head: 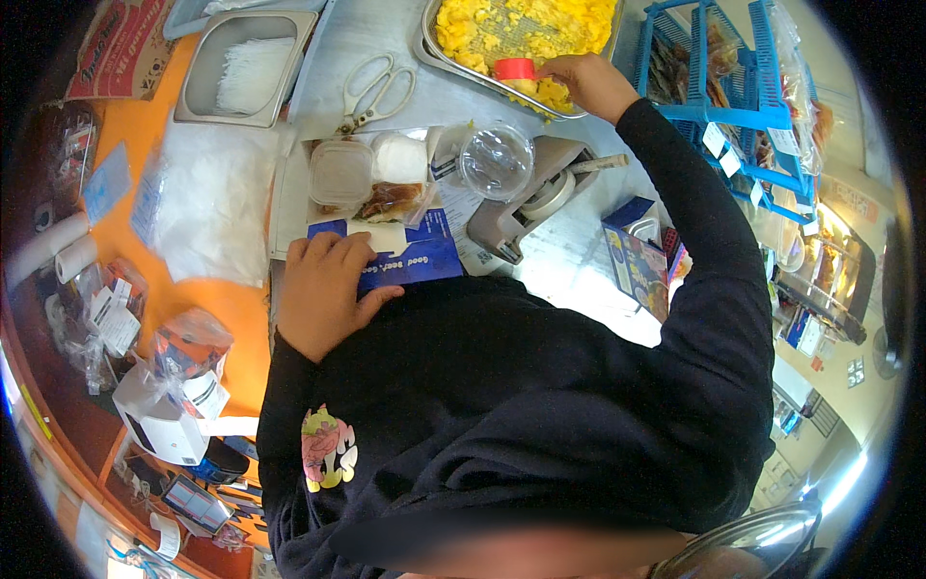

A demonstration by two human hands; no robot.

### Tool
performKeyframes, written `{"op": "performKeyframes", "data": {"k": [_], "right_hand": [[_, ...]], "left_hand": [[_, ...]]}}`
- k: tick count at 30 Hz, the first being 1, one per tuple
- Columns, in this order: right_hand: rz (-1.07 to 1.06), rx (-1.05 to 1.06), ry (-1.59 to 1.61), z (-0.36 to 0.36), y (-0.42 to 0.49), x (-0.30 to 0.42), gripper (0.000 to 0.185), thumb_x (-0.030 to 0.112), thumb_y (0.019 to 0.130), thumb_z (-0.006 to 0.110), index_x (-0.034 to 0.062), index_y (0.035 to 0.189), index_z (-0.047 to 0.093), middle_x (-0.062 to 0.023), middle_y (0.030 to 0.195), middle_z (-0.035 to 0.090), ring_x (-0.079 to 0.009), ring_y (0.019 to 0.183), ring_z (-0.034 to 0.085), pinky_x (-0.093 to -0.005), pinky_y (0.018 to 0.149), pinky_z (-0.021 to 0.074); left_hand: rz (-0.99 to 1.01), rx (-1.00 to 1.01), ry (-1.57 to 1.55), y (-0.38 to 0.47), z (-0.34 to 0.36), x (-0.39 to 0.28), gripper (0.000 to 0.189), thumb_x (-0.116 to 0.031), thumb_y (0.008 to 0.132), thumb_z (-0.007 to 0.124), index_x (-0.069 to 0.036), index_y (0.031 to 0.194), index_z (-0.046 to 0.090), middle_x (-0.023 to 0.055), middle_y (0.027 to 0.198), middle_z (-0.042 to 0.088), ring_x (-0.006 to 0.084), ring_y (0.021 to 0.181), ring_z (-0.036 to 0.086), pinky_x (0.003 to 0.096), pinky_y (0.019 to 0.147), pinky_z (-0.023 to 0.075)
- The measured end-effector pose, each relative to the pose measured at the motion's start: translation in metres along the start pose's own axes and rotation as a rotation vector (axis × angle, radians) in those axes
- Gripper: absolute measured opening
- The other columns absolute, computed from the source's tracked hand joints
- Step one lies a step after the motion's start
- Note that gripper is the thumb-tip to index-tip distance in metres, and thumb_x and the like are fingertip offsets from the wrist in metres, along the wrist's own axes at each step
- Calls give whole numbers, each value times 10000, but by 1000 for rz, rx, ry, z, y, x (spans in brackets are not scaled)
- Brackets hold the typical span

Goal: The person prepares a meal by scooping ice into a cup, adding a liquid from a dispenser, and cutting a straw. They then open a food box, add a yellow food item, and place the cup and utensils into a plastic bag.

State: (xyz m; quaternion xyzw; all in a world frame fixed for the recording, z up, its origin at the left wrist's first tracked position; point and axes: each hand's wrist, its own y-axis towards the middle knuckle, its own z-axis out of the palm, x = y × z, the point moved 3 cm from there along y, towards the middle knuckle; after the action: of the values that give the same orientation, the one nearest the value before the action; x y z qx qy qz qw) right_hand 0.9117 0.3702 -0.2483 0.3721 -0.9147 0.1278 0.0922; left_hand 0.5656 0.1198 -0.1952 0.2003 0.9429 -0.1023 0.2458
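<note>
My right hand [589, 81] reaches over a metal tray [423, 45] of scrambled egg [492, 25]. Its fingertips hold a small red scoop or cup [515, 69], with egg at its lower edge. Close to my body, my left hand [327, 289] grips the left side of the printed blue flap of a cardboard box [423, 250]. Inside that box are a lidded clear plastic tub [341, 174], a white packet or tub [400, 158] and a plastic-wrapped brown food item [394, 201]. A round clear plastic container [496, 161] stands just right of the box.
A grey tape dispenser [499, 224] and scissors [376, 90] lie on the metal worktop. To the left are clear plastic bags [210, 203] and a steel pan [194, 69] of white packets. Blue baskets [723, 108] rise at the right, above another printed box [636, 268].
</note>
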Motion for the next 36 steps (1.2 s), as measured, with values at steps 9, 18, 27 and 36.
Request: {"op": "performKeyframes", "data": {"k": [9,18,27,36], "right_hand": [[212,27,89,3,-29,-21,237,182,933,537,39,1047,687,-190,945,690,-386,883,654,-445,815,519],[455,197,-105,0,-27,4,762,775,812,471,61,873,730,-209,758,669,-384,803,664,-466,731,521],[441,8,277,-26,-17,25,780,758,806,534,-3,777,704,-76,598,590,-218,603,601,-387,613,466],[24,117,562,3,3,206,364,349,906,568,32,1056,665,-151,904,669,-280,771,645,-396,704,496]], "left_hand": [[4,-37,26,2,-5,-10,490,-412,695,794,-86,1014,614,78,1017,612,282,963,555,445,897,368],[10,-93,-73,-11,-4,-9,468,-313,666,822,-106,1015,589,47,956,577,261,966,548,444,905,380],[147,-164,120,-39,1,-7,295,-214,741,721,-238,1020,629,-29,885,564,200,915,548,488,966,386],[287,-334,237,-52,5,-4,319,-159,732,629,-288,1022,648,-53,862,545,181,869,542,466,893,443]]}}
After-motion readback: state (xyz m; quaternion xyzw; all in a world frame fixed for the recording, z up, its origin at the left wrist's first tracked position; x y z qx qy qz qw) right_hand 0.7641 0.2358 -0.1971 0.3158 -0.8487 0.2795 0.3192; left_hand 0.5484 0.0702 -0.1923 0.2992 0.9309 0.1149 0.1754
